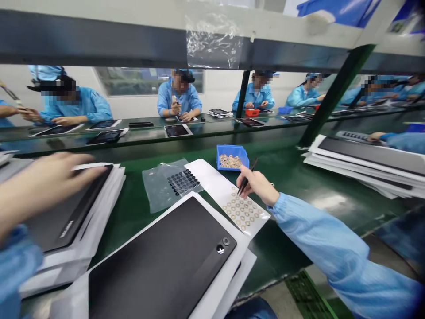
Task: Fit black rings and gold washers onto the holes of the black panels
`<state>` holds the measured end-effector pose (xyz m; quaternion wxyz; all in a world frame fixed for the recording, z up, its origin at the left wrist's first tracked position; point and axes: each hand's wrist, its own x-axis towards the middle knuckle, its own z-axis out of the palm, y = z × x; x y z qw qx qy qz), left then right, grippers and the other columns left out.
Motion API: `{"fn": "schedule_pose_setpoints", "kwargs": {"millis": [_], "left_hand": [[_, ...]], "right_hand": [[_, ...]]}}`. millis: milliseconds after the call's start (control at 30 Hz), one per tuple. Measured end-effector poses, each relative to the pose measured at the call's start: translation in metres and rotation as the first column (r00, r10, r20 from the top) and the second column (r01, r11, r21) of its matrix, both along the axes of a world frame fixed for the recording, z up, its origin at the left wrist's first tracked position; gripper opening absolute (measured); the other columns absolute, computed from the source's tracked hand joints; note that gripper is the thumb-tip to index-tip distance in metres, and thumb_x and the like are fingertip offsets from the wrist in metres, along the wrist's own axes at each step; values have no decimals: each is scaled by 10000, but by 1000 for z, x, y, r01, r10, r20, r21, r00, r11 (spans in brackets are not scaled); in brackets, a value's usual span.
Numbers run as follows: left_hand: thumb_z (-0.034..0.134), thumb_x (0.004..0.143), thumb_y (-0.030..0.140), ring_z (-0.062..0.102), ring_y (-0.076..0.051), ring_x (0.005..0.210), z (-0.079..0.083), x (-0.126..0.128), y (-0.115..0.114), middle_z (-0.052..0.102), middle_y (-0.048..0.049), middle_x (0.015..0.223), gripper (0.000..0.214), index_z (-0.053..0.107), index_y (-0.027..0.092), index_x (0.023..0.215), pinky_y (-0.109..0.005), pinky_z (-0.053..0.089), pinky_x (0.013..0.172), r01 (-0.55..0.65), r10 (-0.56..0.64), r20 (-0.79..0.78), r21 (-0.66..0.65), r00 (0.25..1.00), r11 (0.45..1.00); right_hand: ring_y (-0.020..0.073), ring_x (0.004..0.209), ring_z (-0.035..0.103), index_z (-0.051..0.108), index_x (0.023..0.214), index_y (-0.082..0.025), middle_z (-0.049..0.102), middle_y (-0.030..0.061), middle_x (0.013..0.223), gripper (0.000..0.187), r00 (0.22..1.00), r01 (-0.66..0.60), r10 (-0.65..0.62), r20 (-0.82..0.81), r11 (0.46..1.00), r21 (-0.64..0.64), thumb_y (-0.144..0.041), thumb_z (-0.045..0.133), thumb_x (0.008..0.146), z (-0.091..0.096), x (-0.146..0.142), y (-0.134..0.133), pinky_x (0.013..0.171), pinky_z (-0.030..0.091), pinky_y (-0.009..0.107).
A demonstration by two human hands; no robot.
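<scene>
My right hand (257, 184) is shut on a pair of black tweezers (247, 178), whose tips point down just above a white backing sheet of tan ring stickers (244, 210). My left hand (49, 181), a little blurred, lies flat on a stack of black slate-like devices in white packaging (66, 226) at the left. Nearest me, a black device with a round lens pair (162, 259) sits in a white tray. Beyond the sheet stand a small blue bin of tan rings (232, 156) and a clear plastic bag holding a sheet of black rings (162, 188).
A green bench belt (282, 177) runs under everything, with another tall stack of devices (375, 155) at the right, touched by a co-worker's hand (376, 136). Across a dark rail (99, 137), several co-workers in blue smocks work at devices. A dark beam (99, 37) crosses overhead.
</scene>
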<state>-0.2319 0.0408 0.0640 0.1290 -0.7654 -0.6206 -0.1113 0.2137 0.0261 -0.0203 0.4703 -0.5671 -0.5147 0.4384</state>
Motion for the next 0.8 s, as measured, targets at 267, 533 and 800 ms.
{"fn": "schedule_pose_setpoints", "kwargs": {"millis": [267,533,800], "left_hand": [[484,953,370,471,-257,1223,-70,217,-20,549,-104,1329,367,577,150,1232,-372,372,1039,787,-777,165,-254,608,562],[392,992,362,540,-257,1138,-108,223,-1,591,-81,1292,357,597,182,1223,-395,410,962,817,-793,228,-286,565,500],[375,998,354,532,-271,1137,-109,226,0,592,-78,1290,352,618,184,1188,-418,397,959,815,-788,237,-295,567,498]], "right_hand": [[205,556,712,548,715,-174,682,34,589,353,998,58,-58,-13,995,76,-457,759,711,-46,-1,-12,534,613,305],[222,513,674,522,672,-222,677,33,560,379,986,147,-157,57,977,154,-550,707,714,-61,-4,-18,551,571,349],[186,505,666,496,690,-208,649,5,558,437,992,53,-39,-118,991,121,-597,694,700,-38,-17,-44,527,570,305]]}}
